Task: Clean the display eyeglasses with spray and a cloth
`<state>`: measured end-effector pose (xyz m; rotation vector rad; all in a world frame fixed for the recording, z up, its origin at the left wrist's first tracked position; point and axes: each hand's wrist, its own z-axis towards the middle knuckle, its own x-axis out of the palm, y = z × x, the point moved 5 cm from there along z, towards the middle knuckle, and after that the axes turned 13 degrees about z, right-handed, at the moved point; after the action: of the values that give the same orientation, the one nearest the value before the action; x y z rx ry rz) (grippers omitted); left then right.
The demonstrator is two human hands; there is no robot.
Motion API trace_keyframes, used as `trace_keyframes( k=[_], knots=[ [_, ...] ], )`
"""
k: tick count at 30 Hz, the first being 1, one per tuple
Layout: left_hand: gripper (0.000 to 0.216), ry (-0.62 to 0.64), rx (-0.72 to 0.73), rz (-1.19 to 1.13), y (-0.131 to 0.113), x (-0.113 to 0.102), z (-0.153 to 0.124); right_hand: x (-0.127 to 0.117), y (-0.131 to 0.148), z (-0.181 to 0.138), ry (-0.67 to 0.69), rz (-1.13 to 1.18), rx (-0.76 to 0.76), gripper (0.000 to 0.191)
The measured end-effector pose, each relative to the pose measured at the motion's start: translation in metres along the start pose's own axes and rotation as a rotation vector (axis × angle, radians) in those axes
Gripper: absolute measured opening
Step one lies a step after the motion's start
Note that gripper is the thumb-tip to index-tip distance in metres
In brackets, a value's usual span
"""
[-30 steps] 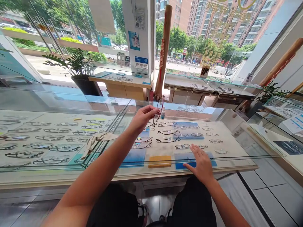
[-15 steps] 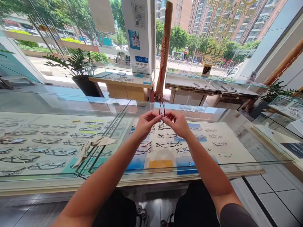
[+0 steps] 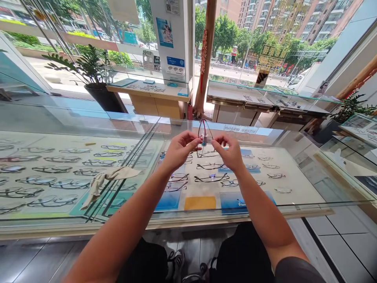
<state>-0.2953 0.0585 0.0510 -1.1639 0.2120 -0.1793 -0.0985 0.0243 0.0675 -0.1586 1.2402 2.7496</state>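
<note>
Both hands hold a pair of eyeglasses with thin dark red parts above the glass counter. My left hand pinches the pair on its left side, fingers closed. On the other side, my right hand has thumb and fingers closed on a thin dark part of it. The two hands are a little apart, with the frame between them. Beneath, inside the counter, lie rows of eyeglasses, some on blue cards. An orange-yellow piece sits near the counter's front edge.
A beige cloth drapes over the glass at left, near the counter's joint. More eyeglasses fill the left section. Behind stand a potted plant, display cases and a wooden post. Another glass case is at the right.
My hands have moved apart, the right hand shifting rightward. The eyeglasses' thin arms are spread wider than before. The view has tipped slightly downward.
</note>
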Motion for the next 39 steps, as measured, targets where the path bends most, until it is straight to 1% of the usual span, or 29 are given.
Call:
trace_keyframes(
  k=[2, 4, 7, 11, 16, 18, 21, 23, 25, 27, 29, 30, 32, 35, 39],
  knots=[
    [0.046, 0.002, 0.011, 0.045, 0.001, -0.003, 0.002, -0.008, 0.008, 0.0, -0.096, -0.203, -0.142, 0.024],
    [0.044, 0.024, 0.021, 0.084, 0.002, -0.006, 0.004, -0.015, 0.014, -0.001, -0.178, -0.388, -0.247, 0.022],
    [0.04, 0.079, 0.031, 0.135, 0.003, -0.01, 0.005, -0.025, 0.016, -0.002, -0.268, -0.582, -0.332, 0.02],
    [0.035, 0.149, 0.033, 0.176, 0.004, -0.011, 0.005, -0.03, 0.017, -0.002, -0.326, -0.749, -0.396, 0.021],
    [0.035, 0.202, -0.007, 0.181, 0.003, -0.012, 0.003, -0.036, 0.021, -0.004, -0.37, -0.788, -0.473, 0.019],
    [0.035, 0.208, -0.016, 0.192, 0.002, -0.012, 0.002, -0.038, 0.021, -0.005, -0.374, -0.793, -0.477, 0.019],
    [0.035, 0.188, -0.023, 0.175, 0.001, -0.011, 0.001, -0.036, 0.02, -0.007, -0.386, -0.789, -0.473, 0.017],
    [0.035, 0.152, -0.028, 0.153, 0.002, -0.011, 0.001, -0.028, 0.022, -0.012, -0.41, -0.756, -0.516, 0.013],
    [0.036, 0.129, -0.034, 0.137, 0.003, -0.011, 0.001, -0.015, 0.026, -0.018, -0.362, -0.716, -0.583, 0.008],
    [0.037, 0.14, -0.041, 0.128, 0.004, -0.008, 0.0, 0.004, 0.026, -0.023, -0.212, -0.692, -0.626, 0.013],
    [0.038, 0.169, -0.043, 0.125, 0.004, -0.005, 0.0, 0.019, 0.024, -0.025, -0.062, -0.688, -0.62, 0.021],
    [0.038, 0.179, -0.041, 0.126, 0.004, -0.004, -0.001, 0.023, 0.021, -0.025, -0.022, -0.69, -0.603, 0.023],
    [0.038, 0.178, -0.04, 0.127, 0.003, -0.003, -0.001, 0.025, 0.016, -0.024, 0.001, -0.7, -0.549, 0.024],
    [0.041, 0.127, -0.049, 0.118, 0.004, -0.006, -0.001, 0.02, 0.01, -0.021, -0.019, -0.722, -0.471, 0.021],
    [0.048, 0.004, -0.057, 0.084, 0.006, -0.012, 0.001, 0.014, 0.008, -0.019, -0.068, -0.735, -0.476, 0.017]
  ],
)
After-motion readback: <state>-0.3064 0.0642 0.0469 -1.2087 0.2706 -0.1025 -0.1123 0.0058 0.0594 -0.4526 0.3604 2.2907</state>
